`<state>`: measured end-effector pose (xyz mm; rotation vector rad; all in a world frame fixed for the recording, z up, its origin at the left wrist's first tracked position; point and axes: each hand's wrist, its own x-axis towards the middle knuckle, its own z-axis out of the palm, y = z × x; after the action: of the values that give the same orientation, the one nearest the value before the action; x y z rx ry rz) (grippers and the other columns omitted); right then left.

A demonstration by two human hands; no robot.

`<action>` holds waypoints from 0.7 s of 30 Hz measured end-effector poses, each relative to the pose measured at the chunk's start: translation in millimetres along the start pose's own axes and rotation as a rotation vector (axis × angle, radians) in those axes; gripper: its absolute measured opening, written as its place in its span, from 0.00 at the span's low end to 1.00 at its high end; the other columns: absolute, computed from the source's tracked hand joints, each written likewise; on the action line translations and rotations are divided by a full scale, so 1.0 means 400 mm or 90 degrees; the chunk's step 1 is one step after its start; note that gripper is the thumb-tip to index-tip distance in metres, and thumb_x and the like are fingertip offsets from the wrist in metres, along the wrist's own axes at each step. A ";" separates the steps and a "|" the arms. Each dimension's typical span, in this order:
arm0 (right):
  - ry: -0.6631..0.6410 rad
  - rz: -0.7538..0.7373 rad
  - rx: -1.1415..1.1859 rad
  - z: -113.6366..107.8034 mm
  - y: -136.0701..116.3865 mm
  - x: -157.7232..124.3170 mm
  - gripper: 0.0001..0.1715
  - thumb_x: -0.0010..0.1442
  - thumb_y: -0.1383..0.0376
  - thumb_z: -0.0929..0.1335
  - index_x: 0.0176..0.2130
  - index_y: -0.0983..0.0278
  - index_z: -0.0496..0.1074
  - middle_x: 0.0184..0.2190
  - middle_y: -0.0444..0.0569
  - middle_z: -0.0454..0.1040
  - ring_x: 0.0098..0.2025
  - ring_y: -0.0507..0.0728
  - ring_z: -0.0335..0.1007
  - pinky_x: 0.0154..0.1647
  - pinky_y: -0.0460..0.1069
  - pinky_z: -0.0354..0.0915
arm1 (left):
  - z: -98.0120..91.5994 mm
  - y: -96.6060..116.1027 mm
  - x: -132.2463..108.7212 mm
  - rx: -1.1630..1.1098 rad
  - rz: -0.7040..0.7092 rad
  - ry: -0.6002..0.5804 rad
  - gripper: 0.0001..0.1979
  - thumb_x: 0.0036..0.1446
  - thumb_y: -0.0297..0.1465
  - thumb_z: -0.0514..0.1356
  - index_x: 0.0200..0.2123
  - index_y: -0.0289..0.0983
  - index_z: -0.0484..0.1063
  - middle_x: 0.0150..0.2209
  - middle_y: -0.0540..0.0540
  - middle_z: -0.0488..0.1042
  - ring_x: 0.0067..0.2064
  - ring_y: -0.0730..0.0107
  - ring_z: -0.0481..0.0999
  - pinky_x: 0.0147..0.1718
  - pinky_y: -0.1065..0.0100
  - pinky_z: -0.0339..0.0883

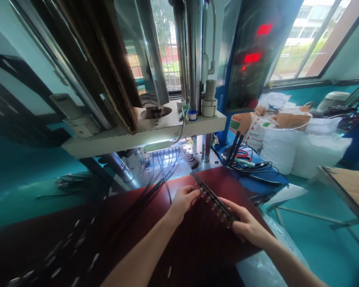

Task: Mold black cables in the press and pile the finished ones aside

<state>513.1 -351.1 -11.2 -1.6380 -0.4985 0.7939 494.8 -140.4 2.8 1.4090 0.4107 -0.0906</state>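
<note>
I am holding a dark bar (214, 196) out in front of me with both hands, its long axis running from about 10 o'clock down toward 4 o'clock. My left hand (183, 200) is gripping it near the upper end, and my right hand (247, 227) is clasping it near the lower end, so the two share it and neither has let go. A row of small metal tips (215, 208) is sticking out along the bar's lower edge. I cannot tell whether the bar is touching the dark red table (74, 217) beneath it. Black cables (163, 175) are running across the table at 11 o'clock, from under a white machine plate (143, 137). A red digital display (252, 58) is glowing at 1 o'clock, and white sacks (279, 149) are sitting at 2 o'clock.
</note>
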 end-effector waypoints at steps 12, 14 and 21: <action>0.008 0.007 0.016 0.007 -0.012 -0.003 0.41 0.43 0.72 0.60 0.58 0.60 0.53 0.24 0.39 0.68 0.13 0.44 0.52 0.11 0.39 0.50 | -0.009 -0.010 0.010 -0.034 0.076 0.021 0.16 0.45 0.43 0.58 0.30 0.37 0.61 0.15 0.59 0.57 0.14 0.85 0.51 0.13 0.77 0.38; 0.016 0.011 0.041 0.005 -0.008 -0.006 0.41 0.43 0.72 0.60 0.58 0.61 0.53 0.25 0.39 0.68 0.13 0.44 0.53 0.11 0.39 0.50 | -0.020 -0.013 0.013 -0.035 0.061 0.013 0.17 0.46 0.45 0.57 0.31 0.38 0.60 0.14 0.61 0.53 0.12 0.85 0.47 0.12 0.77 0.35; -0.001 0.010 0.022 -0.002 -0.004 -0.003 0.42 0.41 0.73 0.60 0.58 0.60 0.54 0.26 0.40 0.70 0.14 0.44 0.54 0.11 0.39 0.51 | -0.017 -0.015 0.016 -0.014 -0.025 -0.006 0.18 0.41 0.44 0.61 0.23 0.36 0.61 0.14 0.58 0.57 0.14 0.83 0.54 0.13 0.76 0.38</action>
<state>513.0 -352.2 -9.4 -1.6115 -0.4708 0.8106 497.2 -133.6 -5.6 1.3783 0.4296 -0.1238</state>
